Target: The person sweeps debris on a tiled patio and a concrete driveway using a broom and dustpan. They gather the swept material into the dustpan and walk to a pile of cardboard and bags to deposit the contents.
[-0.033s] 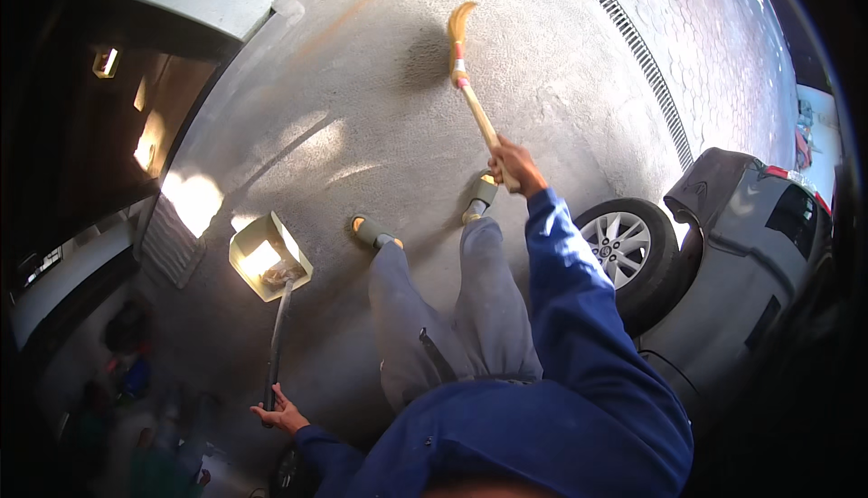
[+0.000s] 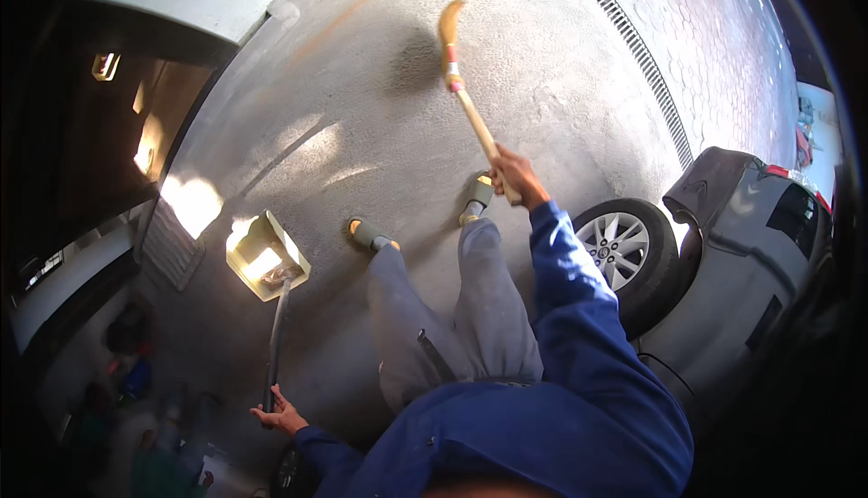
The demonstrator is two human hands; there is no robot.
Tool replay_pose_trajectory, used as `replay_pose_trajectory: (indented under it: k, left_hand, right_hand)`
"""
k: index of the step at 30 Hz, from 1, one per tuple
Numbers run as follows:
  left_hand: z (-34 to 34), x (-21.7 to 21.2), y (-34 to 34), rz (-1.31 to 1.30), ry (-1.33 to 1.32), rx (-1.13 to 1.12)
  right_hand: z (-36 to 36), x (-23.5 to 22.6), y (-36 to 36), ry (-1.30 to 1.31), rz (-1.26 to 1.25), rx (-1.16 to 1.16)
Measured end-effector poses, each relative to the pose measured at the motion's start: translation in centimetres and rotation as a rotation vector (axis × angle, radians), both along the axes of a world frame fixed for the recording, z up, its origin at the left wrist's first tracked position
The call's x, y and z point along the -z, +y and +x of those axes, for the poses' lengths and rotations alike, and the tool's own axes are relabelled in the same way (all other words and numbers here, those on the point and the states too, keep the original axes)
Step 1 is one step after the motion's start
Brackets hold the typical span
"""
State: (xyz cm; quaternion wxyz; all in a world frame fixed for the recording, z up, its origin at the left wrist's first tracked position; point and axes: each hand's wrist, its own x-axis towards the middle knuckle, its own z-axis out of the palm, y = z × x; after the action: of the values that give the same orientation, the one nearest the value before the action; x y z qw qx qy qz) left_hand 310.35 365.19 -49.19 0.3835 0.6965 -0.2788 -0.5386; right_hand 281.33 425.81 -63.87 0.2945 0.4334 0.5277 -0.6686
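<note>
My right hand (image 2: pixel 518 175) grips the wooden handle of a broom (image 2: pixel 479 125) near its end. The broom stretches ahead over the floor, its curved straw-coloured bristles at the far end and pink and white bands at the neck. Low on the left, my left hand (image 2: pixel 284 415) is round the top of a dark stick handle belonging to a dustpan (image 2: pixel 242 267). That pan is pale and box-shaped, with sunlight inside and some greyish debris by the handle joint. Part of my left fingers is hidden behind the handle.
A silver car (image 2: pixel 750 236) with a wheel (image 2: pixel 624 254) stands close on my right. Beyond runs a drain grate (image 2: pixel 646 64) beside patterned paving. A dark doorway (image 2: pixel 149 91) and a ridged ramp (image 2: pixel 172 245) lie left. My slippered feet (image 2: pixel 369 232) are on the concrete floor.
My right hand and the broom have shifted slightly left, the bristle end most of all. The dustpan sits almost where it was, and my left hand keeps its place.
</note>
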Motion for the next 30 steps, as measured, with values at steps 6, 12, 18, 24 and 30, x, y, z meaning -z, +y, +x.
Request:
replay_pose_trajectory:
  k: [6,12,18,24,30]
  left_hand:
    - [-2.8,-1.1,9.4,-0.008,0.104,0.005]
    - [-8.1,-1.7,16.7,-0.005,0.093,0.076]
    - [-12.2,-1.7,20.0,0.025,0.054,0.167]
    - [-16.6,2.7,21.1,0.065,0.079,0.377]
    - [-24.2,8.8,23.4,0.051,0.007,0.548]
  right_hand:
    - [9.1,-4.4,7.5,-0.119,-0.329,-0.07]
    - [9.9,0.2,9.2,-0.278,-0.48,-0.299]
    - [8.8,3.9,17.6,-0.362,-0.299,-0.409]
    - [3.2,3.5,28.3,-0.226,0.071,-0.44]
    - [-1.1,2.3,26.4,0.0,0.352,-0.472]
